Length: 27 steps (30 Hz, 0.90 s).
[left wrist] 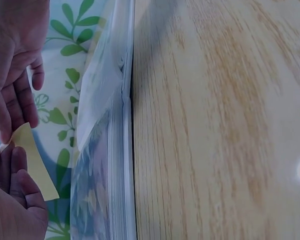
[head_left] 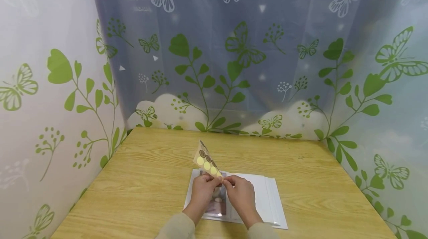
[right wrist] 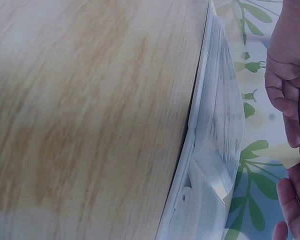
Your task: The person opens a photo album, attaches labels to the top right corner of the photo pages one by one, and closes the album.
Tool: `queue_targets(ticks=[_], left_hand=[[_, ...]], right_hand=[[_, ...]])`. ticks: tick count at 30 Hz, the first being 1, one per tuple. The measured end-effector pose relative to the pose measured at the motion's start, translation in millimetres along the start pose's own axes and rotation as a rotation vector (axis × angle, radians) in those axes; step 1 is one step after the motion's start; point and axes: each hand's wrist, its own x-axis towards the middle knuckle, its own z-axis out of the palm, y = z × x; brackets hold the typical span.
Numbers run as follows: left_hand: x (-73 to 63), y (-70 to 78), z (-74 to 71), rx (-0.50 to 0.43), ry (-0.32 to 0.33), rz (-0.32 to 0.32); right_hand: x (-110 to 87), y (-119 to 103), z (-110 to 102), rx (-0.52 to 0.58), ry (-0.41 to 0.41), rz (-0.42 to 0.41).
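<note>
A sheet of round stickers [head_left: 208, 160] stands tilted above an open album [head_left: 267, 200]. Brown printed rounds show on its upper part, with plain pale yellow rounds in the row below. My left hand [head_left: 202, 192] pinches the sheet's lower end between thumb and fingers. Right beside it, the thumb and fingertips of my right hand [head_left: 241, 194] pinch the same lower corner. In the left wrist view the yellowish back of the sheet [left wrist: 37, 167] juts out between both hands. Whether a sticker is lifted at the fingertips is hidden.
The album lies flat on a wood-grain table [head_left: 143, 179]. A photo-like picture [head_left: 217, 207] sits in its left clear sleeve, and white pages lie on the right. Curtains with leaves and butterflies [head_left: 214, 64] enclose the table at the back and both sides.
</note>
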Motion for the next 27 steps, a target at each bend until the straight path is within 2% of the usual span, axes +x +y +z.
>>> queue_targets(ticks=[6, 13, 18, 27], left_hand=[[-0.4, -0.2, -0.4, 0.014, -0.005, 0.014], [-0.7, -0.2, -0.2, 0.087, 0.017, 0.005], [-1.9, 1.2, 0.5, 0.139, 0.022, 0.026], [-2.6, 3.0, 0.2, 0.156, 0.019, 0.054]], right_hand=[[0.3, 1.0, 0.1, 0.002, -0.023, 0.020], [0.0, 3.6, 0.4, -0.021, -0.069, 0.004], [0.5, 5.6, 1.7, -0.022, -0.036, -0.013], [1.3, 7.4, 2.2, -0.035, -0.020, -0.041]])
